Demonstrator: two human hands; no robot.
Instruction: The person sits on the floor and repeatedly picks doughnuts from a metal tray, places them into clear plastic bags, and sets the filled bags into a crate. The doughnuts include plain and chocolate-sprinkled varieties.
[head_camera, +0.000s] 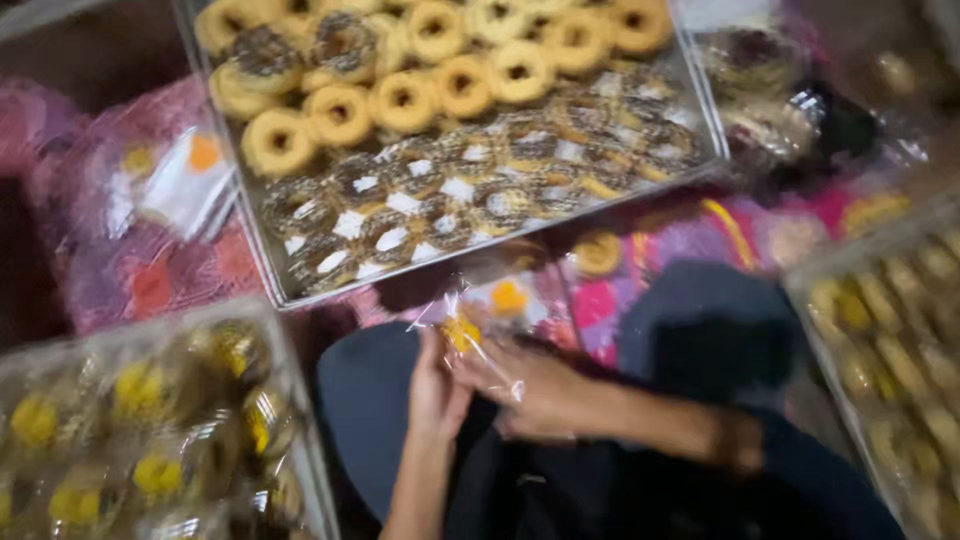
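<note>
Hands (480, 385) together, clear wrapper (470, 335) between fingertips

Three trays (700, 110) of doughnuts, two hands (520, 390), one clear wrapper (470, 335).

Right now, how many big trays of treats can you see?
3. One metal tray of ring pastries lies at the top middle, one tray of wrapped treats at the bottom left, one tray at the right edge. More may lie out of view.
</note>
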